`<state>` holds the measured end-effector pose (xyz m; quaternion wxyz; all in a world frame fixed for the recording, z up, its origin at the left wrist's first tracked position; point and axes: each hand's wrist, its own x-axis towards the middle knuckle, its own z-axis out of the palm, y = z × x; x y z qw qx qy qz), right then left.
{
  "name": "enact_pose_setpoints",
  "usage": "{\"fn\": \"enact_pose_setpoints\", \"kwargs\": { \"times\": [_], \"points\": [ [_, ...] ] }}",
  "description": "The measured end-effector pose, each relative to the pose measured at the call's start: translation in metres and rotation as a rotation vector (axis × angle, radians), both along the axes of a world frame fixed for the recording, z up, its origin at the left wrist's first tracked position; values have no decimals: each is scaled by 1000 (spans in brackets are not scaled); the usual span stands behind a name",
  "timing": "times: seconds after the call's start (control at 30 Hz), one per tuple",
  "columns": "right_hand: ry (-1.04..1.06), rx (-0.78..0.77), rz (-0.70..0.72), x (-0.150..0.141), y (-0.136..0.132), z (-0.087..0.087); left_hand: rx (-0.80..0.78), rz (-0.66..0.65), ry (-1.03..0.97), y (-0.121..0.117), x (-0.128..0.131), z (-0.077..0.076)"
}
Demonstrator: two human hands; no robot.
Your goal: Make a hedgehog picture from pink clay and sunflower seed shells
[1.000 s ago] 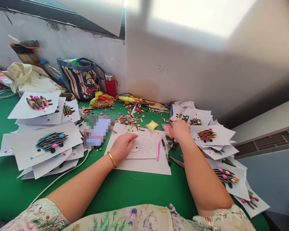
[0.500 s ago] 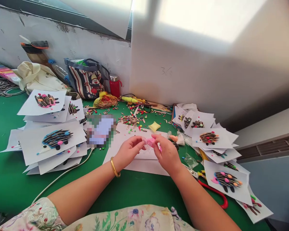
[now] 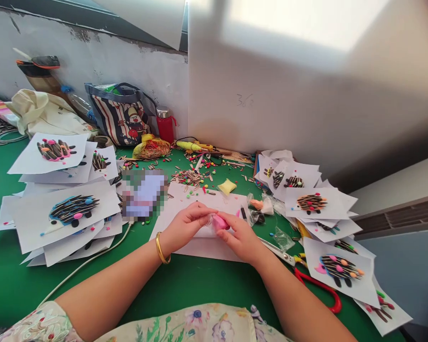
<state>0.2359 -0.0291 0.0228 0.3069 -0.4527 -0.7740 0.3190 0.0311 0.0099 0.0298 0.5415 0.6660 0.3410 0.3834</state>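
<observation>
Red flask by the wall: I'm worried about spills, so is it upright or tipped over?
Upright: the red flask stands with its silver lid uppermost, beside the striped bag.

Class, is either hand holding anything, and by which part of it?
Yes: a pink lump in clear wrapping; the right hand grips its right side, the left hand the wrapping's left edge.

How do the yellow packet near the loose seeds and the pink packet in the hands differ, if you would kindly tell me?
The yellow packet lies on the green table, while the pink packet is held up between the left hand and right hand. The yellow one is pale; the pink one is vivid. Both are small.
</observation>
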Motion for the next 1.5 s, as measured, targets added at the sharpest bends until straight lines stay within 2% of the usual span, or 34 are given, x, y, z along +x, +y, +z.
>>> {"fn": "enact_pose_setpoints", "kwargs": {
  "times": [0.1,0.3,0.47,0.7,0.8,0.9,1.07,1.3,1.5],
  "points": [
    [-63,-47,-33,1,0,0,-23,-3,2,0,1,2],
    [-197,-2,-112,0,1,4,-68,95,-89,0,2,-2],
    [-162,49,-52,-1,1,10,-74,99,-69,-2,4,-2],
    [-233,76,-70,-6,-1,5,-56,129,-58,-4,4,-2],
    [-301,78,-138,-9,-2,3,-98,117,-53,-7,6,-1],
    [-402,131,-174,-11,-2,0,-114,88,-43,-10,8,0],
    [-542,256,-121,-12,-1,-3,-100,72,-44,-11,10,-1],
    [-505,300,-97,-11,0,-4,-89,70,-65,-11,10,0],
    [-300,136,-102,-11,-1,0,-35,98,-61,-6,6,-2]
  ]
}}
